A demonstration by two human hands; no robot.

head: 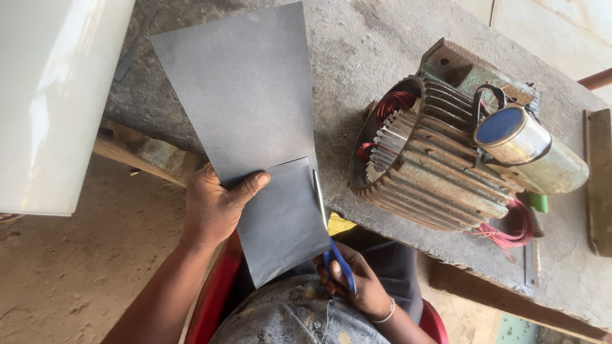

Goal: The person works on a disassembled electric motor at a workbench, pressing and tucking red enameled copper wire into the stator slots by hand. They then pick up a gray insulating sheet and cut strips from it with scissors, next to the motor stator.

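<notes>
A large grey sheet [245, 102] of thin paper-like material lies partly on the rough bench, its near end folded or cut into a flap over my lap. My left hand [217, 207] pinches the sheet at its left edge, thumb on top. My right hand [354, 283] grips blue-handled scissors [328, 226], whose blades run up along the sheet's right edge.
A rusty finned motor stator [433, 169] with red copper windings lies on the concrete bench [376, 44], a metal can [513, 135] resting on it. A white panel [54, 95] stands at the left. Dirt floor lies below, and I sit on a red seat [213, 299].
</notes>
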